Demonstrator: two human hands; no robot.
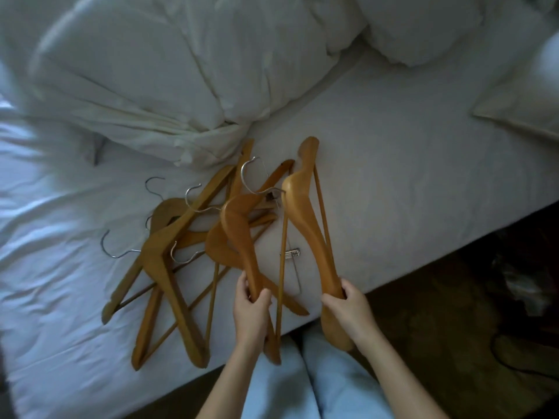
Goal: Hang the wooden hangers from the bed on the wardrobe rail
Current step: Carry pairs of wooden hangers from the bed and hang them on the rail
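Observation:
Several wooden hangers with metal hooks lie in a loose pile point(169, 261) on the white bed sheet point(408, 192), near the bed's front edge. My left hand point(252, 313) grips the lower arm of one wooden hanger point(239, 234), lifted a little over the pile. My right hand point(348, 303) grips the arm of another wooden hanger point(305, 213), held to the right of the pile with its far end pointing away from me. The wardrobe rail is out of view.
A crumpled white duvet point(166, 71) is heaped behind the pile. A pillow point(520, 113) lies at the right. A small metal clip point(290, 253) rests on the sheet between the held hangers. Dark floor point(453, 297) runs along the bed's right edge, with my light-blue trousers point(287, 388) below.

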